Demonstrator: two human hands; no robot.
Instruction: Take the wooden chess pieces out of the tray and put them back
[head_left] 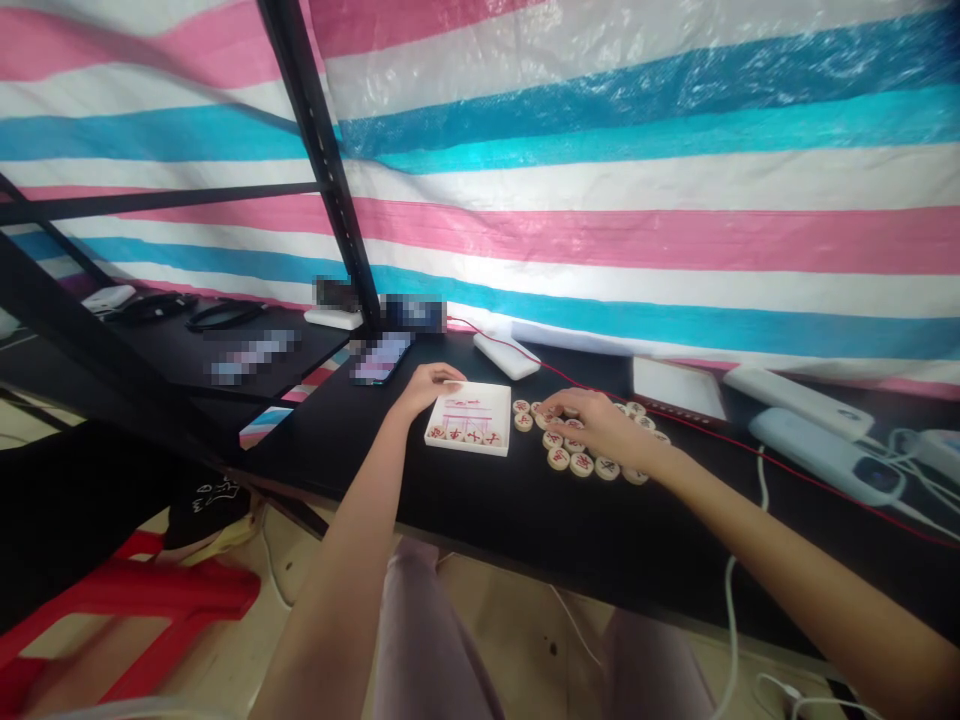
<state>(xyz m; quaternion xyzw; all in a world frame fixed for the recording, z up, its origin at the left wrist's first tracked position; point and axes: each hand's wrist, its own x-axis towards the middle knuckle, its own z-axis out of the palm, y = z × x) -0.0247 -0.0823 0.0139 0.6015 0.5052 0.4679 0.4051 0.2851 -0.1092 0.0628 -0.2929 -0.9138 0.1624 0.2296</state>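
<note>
A shallow white box (501, 405) lies on the black table, with several round Chinese chess pieces (472, 438) in a row along its near side. At its far left corner, my left hand (433, 384) grips the rim, fingers bent over the edge. To the right of the box, more wooden Chinese chess pieces (582, 464) with red or dark characters lie in a loose group. My right hand (586, 418) is over this group, fingers curled down and together on a piece at its left side. The palm hides some of the pieces.
Behind the pieces lie a white power bank (507, 355) and a flat white box lid (677, 388). A thin red cable (720, 428) crosses the table. White devices (825, 455) with cords lie right, a phone (384, 358) left, near a black shelf post (330, 160).
</note>
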